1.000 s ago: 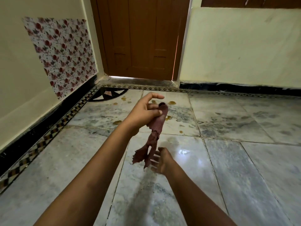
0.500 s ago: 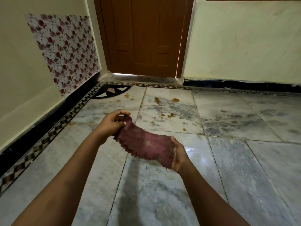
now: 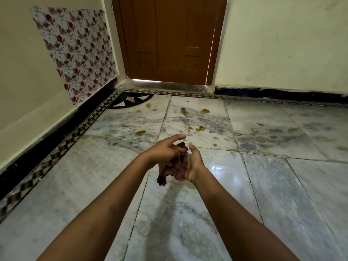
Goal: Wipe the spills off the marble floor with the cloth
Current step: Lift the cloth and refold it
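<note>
Pinching from the left, the left hand (image 3: 165,150) holds the bunched maroon cloth (image 3: 172,169) in mid-air; the right hand (image 3: 194,162) cups it, fingers hidden, grip unclear. Yellow spills (image 3: 200,129) lie farther off on the marble floor (image 3: 282,185), so wiping is not yet begun.

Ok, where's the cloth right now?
Head view, centre: the maroon cloth is bunched between the left hand and right hand, held above the marble floor, short of the yellowish spills by the wooden door.

No readable text, label, brand, number or sign shows on anything.
</note>
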Demonstrator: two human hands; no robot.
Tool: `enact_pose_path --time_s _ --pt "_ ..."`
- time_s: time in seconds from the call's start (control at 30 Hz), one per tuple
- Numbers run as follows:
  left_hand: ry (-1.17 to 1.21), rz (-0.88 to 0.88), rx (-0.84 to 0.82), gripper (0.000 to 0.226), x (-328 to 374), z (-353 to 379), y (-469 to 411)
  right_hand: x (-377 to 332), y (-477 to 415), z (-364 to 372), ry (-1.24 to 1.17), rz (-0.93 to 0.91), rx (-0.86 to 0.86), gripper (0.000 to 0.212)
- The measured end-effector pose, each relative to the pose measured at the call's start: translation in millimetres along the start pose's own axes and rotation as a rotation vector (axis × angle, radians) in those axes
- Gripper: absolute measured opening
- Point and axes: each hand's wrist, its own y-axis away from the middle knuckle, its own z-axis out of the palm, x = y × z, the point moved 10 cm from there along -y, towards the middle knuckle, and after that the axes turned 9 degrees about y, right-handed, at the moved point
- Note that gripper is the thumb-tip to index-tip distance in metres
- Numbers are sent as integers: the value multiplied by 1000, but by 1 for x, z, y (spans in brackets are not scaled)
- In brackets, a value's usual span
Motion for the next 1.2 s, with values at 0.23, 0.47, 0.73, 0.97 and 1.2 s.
enact_pose_path --time_s 0.23,0.47,0.73,0.97,1.2 --pt "112 151 76 57 -2 -27 7 -10 -1 3 40 -120 -120 34" --pt "308 70 514 12 -31 -64 1 -17 4 -13 134 -141 95 26" --pt "1329 -303 263 37 -95 18 -14 -39 32 40 757 -475 -21 25" --pt "1469 -93 259 54 -93 -3 -23 -61 39 23 940 -720 122 27" --pt "1462 -115 152 64 -111 -27 -29 -62 12 -31 977 -641 285 34"
